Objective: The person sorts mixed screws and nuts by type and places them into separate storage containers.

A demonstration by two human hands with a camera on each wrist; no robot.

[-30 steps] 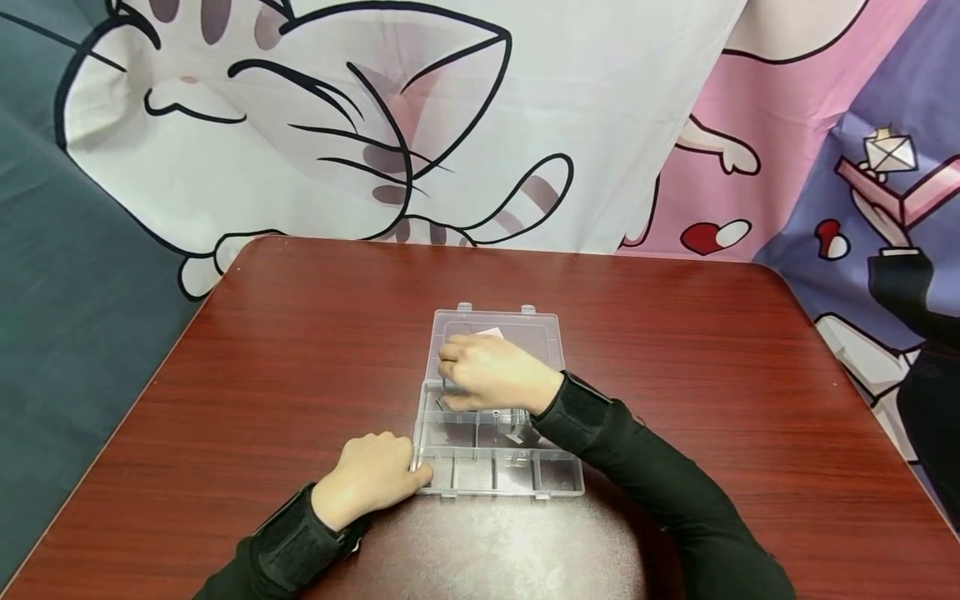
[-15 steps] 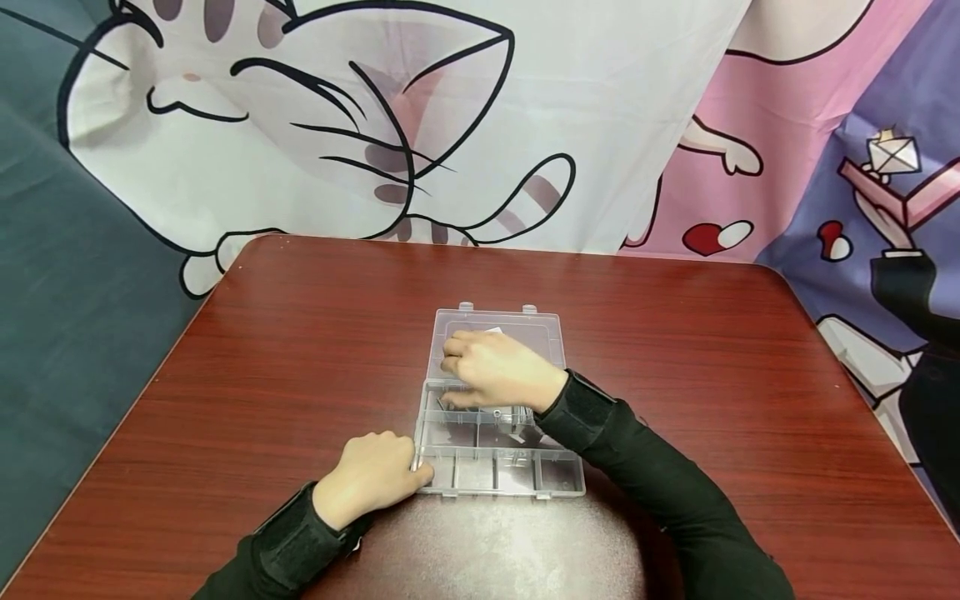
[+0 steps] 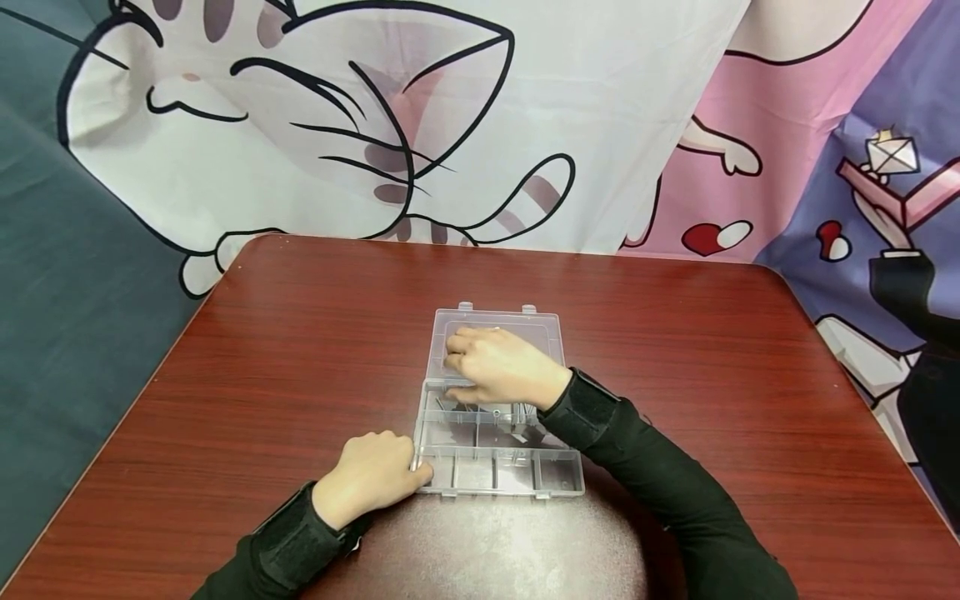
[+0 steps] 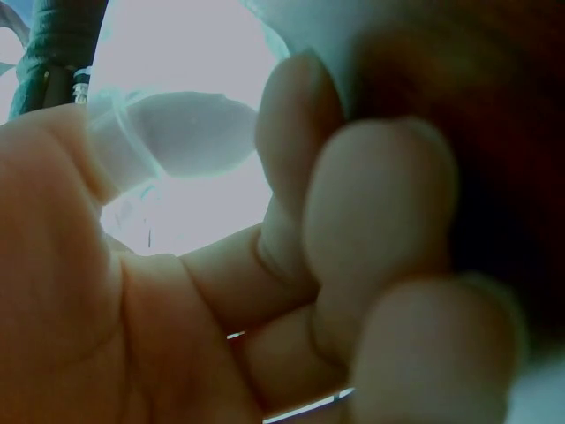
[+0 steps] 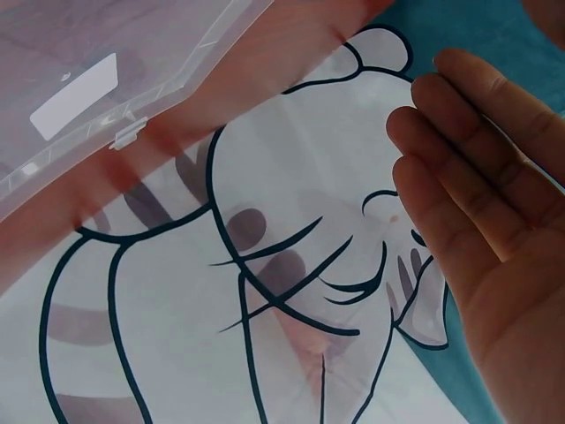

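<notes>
A clear plastic compartment box (image 3: 474, 473) lies on the table, its lid (image 3: 542, 337) folded back flat. Small metal pieces (image 3: 519, 411), too small to name, lie in the compartments. At the near left corner, my left hand (image 3: 372, 473) grips the box edge, thumb on top. The left wrist view shows that thumb (image 4: 190, 132) through the translucent plastic, with curled fingers opposite. Over the upper compartments hovers my right hand (image 3: 504, 367), thumb apart from the fingers. In the right wrist view its fingers (image 5: 477, 159) are fairly straight and nothing shows in the palm.
The box stands on a reddish-brown wooden table (image 3: 315, 333). A white label (image 5: 75, 95) sits on the lid in the right wrist view. Behind the table hangs a cloth (image 3: 600, 125) printed with a cartoon cat. Something black (image 3: 930, 433) stands at the right edge.
My right hand has shifted slightly up and to the right above the box. My left hand and the box have stayed in place.
</notes>
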